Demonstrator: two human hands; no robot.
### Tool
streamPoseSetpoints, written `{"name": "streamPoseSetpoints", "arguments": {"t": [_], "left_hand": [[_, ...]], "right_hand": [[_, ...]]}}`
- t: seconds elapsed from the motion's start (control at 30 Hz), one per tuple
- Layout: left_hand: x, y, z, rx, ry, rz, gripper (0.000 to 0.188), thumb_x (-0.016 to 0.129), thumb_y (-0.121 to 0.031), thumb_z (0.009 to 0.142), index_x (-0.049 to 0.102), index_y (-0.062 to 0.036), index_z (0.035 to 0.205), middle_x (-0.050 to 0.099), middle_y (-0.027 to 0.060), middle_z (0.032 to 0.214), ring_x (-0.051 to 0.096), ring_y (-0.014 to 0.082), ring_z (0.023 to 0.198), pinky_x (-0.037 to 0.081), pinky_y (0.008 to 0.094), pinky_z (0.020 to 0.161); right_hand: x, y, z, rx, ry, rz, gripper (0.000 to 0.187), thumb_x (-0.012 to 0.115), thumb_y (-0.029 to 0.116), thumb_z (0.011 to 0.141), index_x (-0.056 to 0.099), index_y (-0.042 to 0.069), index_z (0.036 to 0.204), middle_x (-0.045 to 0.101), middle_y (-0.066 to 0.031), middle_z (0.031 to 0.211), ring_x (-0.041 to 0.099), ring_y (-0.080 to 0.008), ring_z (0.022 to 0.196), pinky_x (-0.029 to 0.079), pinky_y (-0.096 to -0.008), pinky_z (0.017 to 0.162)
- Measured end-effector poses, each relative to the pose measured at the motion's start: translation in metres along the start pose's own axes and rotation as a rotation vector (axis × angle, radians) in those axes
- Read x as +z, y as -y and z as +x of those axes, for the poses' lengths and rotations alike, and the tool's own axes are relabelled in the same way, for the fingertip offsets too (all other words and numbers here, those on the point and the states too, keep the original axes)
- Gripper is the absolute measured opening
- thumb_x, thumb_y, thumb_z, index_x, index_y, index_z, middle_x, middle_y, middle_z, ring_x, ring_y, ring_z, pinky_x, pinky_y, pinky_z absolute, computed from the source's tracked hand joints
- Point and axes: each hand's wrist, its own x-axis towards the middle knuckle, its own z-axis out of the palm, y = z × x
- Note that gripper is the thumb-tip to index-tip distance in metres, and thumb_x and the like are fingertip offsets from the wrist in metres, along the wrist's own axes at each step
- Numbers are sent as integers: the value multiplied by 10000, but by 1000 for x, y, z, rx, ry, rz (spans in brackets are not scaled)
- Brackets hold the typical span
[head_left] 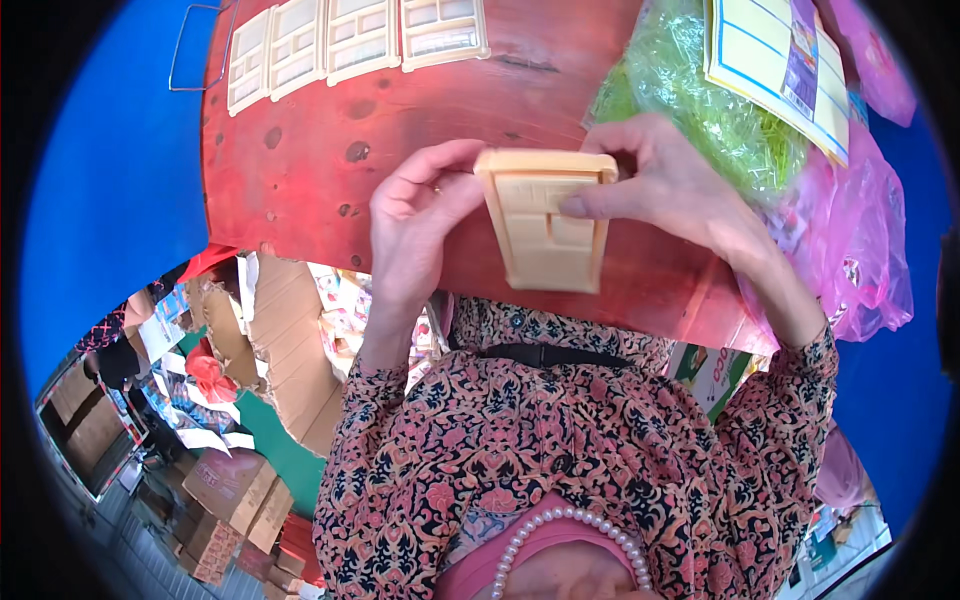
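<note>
Between my two hands, above the red tabletop, is a cream plastic compartment case (pixel 545 225), held up and tilted with its moulded face towards me. My left hand (pixel 415 220) pinches its upper left edge, fingertips partly behind it. My right hand (pixel 670 190) grips the upper right side, the thumb lying on the face and the other fingers mostly hidden behind. At the table's far left, several similar cream cases (pixel 362 40) lie side by side in a row, with pale panels in their openings.
On the right of the red table (pixel 300 180) lie a clear bag of green strips (pixel 690 100), yellow-and-white printed cards (pixel 775 60) and pink plastic bags (pixel 865 240). A bent wire (pixel 172 55) sticks out at the far left edge. Cardboard boxes (pixel 235 490) stand lower left.
</note>
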Motion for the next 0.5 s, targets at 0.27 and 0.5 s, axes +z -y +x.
{"name": "streamPoseSetpoints", "arguments": {"t": [0.27, 0.5], "left_hand": [[-14, 0, -13, -134, -169, -419, 457, 325, -358, 956, 535, 38, 1044, 593, 120, 989, 573, 177, 906, 475, 336, 792], [32, -6, 4, -190, 177, -835, 804, 140, -658, 850, 327, -21, 1303, 498, 201, 1187, 510, 291, 1092, 435, 441, 910]], "right_hand": [[13, 35, -36, -830, -369, -598, 299, 661, 68, 591, 599, 48, 882, 527, -72, 737, 538, -193, 595, 405, -270, 462], [38, -5, -24, -790, -340, -555, 372, 624, 10, 604, 592, 34, 974, 557, -98, 824, 564, -229, 641, 475, -301, 518]]}}
